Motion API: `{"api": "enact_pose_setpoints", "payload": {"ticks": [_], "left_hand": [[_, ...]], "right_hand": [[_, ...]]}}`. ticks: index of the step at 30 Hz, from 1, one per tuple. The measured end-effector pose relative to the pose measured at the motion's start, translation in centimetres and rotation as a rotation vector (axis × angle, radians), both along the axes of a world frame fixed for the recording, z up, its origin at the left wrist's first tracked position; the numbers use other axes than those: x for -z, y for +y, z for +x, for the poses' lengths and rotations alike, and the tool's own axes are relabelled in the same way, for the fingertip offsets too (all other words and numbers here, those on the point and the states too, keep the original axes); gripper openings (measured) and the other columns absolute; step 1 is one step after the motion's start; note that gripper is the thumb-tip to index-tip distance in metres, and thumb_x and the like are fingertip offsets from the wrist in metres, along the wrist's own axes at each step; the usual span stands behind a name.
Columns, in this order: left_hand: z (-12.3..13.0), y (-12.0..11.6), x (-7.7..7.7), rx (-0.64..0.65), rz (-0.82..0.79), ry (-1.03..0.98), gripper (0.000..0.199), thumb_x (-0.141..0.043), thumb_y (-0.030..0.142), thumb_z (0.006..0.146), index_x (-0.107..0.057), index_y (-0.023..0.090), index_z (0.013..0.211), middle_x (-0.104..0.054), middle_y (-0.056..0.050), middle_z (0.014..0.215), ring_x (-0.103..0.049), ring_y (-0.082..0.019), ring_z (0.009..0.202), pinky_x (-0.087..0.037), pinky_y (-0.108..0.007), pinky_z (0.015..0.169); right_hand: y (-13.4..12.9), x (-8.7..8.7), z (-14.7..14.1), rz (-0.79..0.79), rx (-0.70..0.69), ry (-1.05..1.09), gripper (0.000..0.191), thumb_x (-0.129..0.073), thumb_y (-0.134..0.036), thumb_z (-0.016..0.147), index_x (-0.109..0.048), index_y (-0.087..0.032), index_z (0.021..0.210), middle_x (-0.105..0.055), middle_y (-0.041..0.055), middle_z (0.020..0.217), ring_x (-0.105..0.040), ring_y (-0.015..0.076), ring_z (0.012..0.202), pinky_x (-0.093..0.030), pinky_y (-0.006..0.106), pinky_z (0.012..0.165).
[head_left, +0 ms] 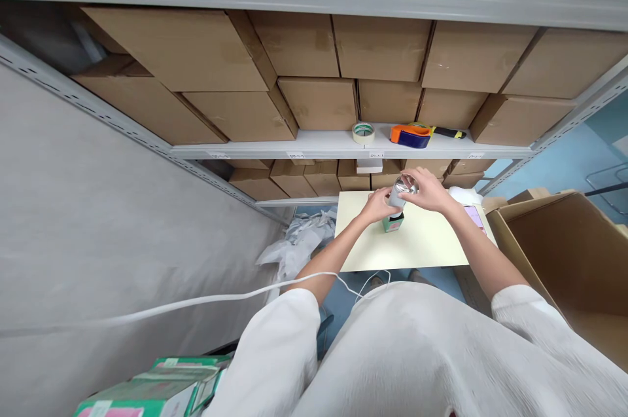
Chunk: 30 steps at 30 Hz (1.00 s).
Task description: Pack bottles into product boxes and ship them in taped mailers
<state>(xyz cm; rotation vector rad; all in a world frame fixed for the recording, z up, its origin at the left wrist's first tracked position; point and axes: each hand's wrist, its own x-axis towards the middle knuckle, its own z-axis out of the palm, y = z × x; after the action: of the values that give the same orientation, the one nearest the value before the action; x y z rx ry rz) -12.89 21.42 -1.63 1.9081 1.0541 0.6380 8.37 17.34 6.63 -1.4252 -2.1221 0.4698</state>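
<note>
Over the pale yellow table [432, 243], both my hands are closed round a silver-white can-like cylinder [395, 199] with a shiny metallic top. My left hand [377, 205] grips its lower left side. At the upper right, my right hand [426, 189] holds it near the top. Directly beneath the cylinder stands a small green box [393, 224] with a dark opening. The cylinder's lower end is at that opening; how far inside it sits, I cannot tell.
Brown cartons [387, 44] fill the shelves ahead. On the shelf edge lie a tape roll [363, 133], an orange-and-blue tape dispenser [411, 135] and a utility knife [449, 133]. A large open carton [564, 247] stands right, green boxes [147, 394] lower left. A white cable [206, 299] crosses my left arm.
</note>
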Motion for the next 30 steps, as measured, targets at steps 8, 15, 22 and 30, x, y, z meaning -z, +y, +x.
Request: {"api": "enact_pose_setpoints", "payload": {"ticks": [8,15,22,30], "left_hand": [[-0.3,0.2,0.0,-0.007,-0.002,0.000,0.062,-0.089,0.033,0.071,-0.074,0.023,0.130,-0.077,-0.007,0.130,-0.069,-0.031,0.116,-0.053,-0.044,0.107],[-0.5,0.3,0.1,0.014,0.030,0.017,0.054,-0.089,0.034,0.072,-0.075,0.024,0.124,-0.076,-0.005,0.126,-0.067,-0.032,0.120,-0.051,-0.044,0.108],[-0.1,0.5,0.6,-0.008,0.045,0.062,0.051,-0.089,0.034,0.074,-0.073,0.026,0.121,-0.075,-0.004,0.125,-0.065,-0.032,0.124,-0.045,-0.044,0.113],[0.1,0.7,0.5,0.000,0.036,0.058,0.053,-0.088,0.034,0.075,-0.072,0.028,0.126,-0.075,-0.004,0.128,-0.064,-0.033,0.126,-0.047,-0.042,0.112]], "right_hand": [[0.5,-0.7,1.0,-0.027,-0.198,0.083,0.061,-0.059,-0.029,0.096,-0.058,-0.033,0.157,-0.057,0.0081,0.162,-0.047,0.0334,0.156,-0.041,0.061,0.127],[0.6,-2.7,0.6,-0.058,-0.269,-0.035,0.047,-0.068,-0.032,0.095,-0.069,-0.033,0.142,-0.070,0.0087,0.139,-0.064,0.0345,0.132,-0.055,0.056,0.111],[0.2,-2.2,-0.9,0.020,0.019,-0.233,0.038,-0.083,-0.054,0.085,-0.070,-0.026,0.108,-0.067,0.0098,0.103,-0.065,0.0325,0.097,-0.055,0.046,0.087],[0.3,-1.9,-0.7,0.010,-0.103,-0.112,0.046,-0.070,-0.051,0.095,-0.067,-0.026,0.133,-0.072,0.0099,0.110,-0.066,0.0334,0.104,-0.053,0.047,0.093]]}}
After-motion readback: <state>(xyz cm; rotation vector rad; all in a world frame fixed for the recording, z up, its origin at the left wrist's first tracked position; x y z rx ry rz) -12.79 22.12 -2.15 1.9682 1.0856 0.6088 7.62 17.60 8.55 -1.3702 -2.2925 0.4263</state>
